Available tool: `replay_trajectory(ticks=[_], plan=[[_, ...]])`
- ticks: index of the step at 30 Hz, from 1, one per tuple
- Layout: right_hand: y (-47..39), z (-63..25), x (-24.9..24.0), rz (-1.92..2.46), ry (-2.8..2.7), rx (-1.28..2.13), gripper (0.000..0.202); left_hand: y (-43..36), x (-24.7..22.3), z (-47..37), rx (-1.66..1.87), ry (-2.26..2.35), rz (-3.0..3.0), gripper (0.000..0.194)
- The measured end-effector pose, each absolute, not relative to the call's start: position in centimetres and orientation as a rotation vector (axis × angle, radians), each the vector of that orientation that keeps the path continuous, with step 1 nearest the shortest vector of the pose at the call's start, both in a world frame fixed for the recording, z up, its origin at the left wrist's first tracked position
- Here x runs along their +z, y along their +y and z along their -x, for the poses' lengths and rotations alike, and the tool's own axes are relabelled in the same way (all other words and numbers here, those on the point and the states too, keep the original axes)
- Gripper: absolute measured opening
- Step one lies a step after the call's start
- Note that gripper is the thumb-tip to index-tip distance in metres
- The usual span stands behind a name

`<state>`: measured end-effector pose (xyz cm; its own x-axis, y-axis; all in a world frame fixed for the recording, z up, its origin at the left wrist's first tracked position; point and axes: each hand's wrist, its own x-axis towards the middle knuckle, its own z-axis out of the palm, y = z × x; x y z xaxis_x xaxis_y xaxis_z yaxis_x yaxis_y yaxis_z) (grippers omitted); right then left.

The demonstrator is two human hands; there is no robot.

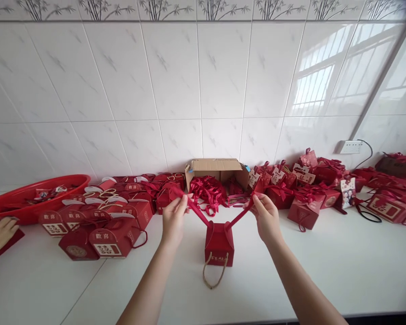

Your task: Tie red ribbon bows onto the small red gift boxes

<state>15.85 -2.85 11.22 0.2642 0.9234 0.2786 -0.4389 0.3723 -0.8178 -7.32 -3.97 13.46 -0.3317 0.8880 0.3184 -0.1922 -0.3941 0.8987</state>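
A small red gift box (pixel 219 243) with a twisted rope handle (pixel 214 285) stands on the white table in front of me. A red ribbon (pixel 236 218) comes from the top of the box and spreads into two ends in a V. My left hand (pixel 174 217) pinches one end between thumb and fingers, up and left of the box. On the other side my right hand (pixel 264 213) pinches the second end at about the same height. Both ends look taut. The rope handle hangs down over the front of the box onto the table.
Behind the box, an open cardboard carton (pixel 216 165) holds loose red ribbons (pixel 206 192). Red boxes (pixel 111 237) crowd the left, beside a red basin (pixel 71 185). Ribboned boxes (pixel 304 210) fill the right. Another person's hand (pixel 0 234) shows at the far left. A socket (pixel 349 147) sits on the tiled wall.
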Motion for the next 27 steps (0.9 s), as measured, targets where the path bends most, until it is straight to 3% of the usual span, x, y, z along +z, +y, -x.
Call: replay_trajectory(ticks=[8,20,27], plan=[[-2.1,-14.0,14.9,0.643,-1.02,1.111,0.021,-3.1,16.7,4.9,1.651,0.965,-1.408,0.033],[-2.5,-13.2,15.4,0.623,-1.007,1.087,0.023,-3.5,18.3,3.8,1.569,0.919,-1.501,0.029],[-2.4,-12.6,16.3,0.642,-1.165,1.184,0.025,-3.8,18.8,3.2,1.344,0.861,-1.721,0.029]])
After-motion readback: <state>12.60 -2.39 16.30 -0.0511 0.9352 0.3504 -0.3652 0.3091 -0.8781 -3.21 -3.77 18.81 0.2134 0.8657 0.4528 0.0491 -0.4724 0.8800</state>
